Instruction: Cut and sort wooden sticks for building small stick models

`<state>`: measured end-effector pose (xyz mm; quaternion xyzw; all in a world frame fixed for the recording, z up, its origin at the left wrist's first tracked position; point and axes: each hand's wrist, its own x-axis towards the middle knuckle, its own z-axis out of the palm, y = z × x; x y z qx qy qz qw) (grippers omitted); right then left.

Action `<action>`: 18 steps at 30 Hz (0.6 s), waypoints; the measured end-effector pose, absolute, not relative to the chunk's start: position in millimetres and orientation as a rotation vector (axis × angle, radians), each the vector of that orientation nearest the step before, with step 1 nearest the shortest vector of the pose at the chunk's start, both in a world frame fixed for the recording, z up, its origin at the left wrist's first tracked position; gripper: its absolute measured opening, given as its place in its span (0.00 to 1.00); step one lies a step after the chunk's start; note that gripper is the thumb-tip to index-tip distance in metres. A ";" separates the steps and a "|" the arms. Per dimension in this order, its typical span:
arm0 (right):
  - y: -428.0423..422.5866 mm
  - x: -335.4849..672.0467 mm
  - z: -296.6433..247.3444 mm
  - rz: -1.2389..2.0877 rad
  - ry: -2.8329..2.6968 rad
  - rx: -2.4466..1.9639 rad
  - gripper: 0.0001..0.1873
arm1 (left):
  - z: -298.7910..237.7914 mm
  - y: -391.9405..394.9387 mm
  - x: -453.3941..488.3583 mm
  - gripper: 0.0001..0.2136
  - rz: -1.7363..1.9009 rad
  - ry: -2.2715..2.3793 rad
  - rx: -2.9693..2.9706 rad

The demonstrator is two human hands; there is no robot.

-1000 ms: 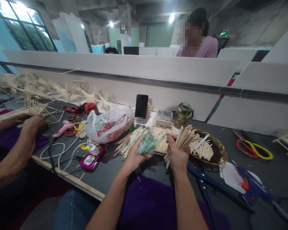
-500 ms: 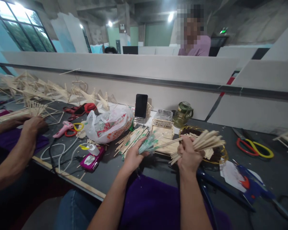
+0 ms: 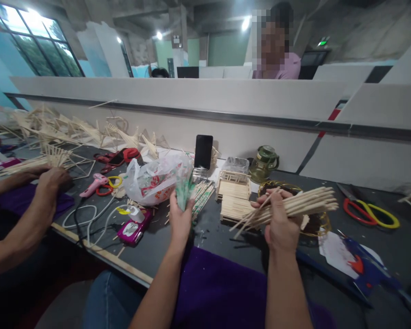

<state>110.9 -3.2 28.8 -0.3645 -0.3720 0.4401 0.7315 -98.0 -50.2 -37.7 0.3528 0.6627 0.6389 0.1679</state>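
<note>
My left hand (image 3: 181, 218) is closed round crumpled clear plastic wrappers (image 3: 183, 185) with green print, held up in front of the white plastic bag (image 3: 150, 176). Just right of it lies a pile of chopsticks in printed wrappers (image 3: 202, 197). My right hand (image 3: 281, 224) grips a thick bundle of bare wooden chopsticks (image 3: 310, 202), their ends spreading out on both sides of the fist. Between the hands sits a small structure of glued sticks (image 3: 235, 208). Behind the right hand is a round basket with a gold wire rim (image 3: 325, 224), partly covered.
A phone (image 3: 203, 151) stands on a holder, with a green jug (image 3: 264, 162) to its right. Scissors (image 3: 370, 212) and a blue glue gun (image 3: 359, 260) lie at right. At left are a magenta power strip (image 3: 133, 228), cords, a pink glue gun (image 3: 95, 183) and a co-worker's hands (image 3: 53, 179).
My left hand has moved left and up with the wrappers, away from the bundle. My right hand has shifted slightly right with the chopsticks, and the stick structure shows more fully.
</note>
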 end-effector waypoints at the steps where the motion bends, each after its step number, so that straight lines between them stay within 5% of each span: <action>1: -3.7 106.2 25.6 0.989 -0.856 -0.796 0.16 | -38.1 -50.8 -97.8 0.31 1.691 1.993 1.106; 5: -2.6 89.9 8.3 1.093 -1.005 -0.790 0.14 | -44.3 -53.8 -95.1 0.41 1.196 2.201 1.504; 9: -6.4 78.1 1.3 1.210 -1.098 -0.831 0.16 | -49.6 -55.1 -90.5 0.39 0.946 2.270 1.699; 18: -14.2 70.4 0.9 1.164 -1.312 -0.853 0.18 | -37.5 -56.4 -88.5 0.38 0.984 2.346 1.561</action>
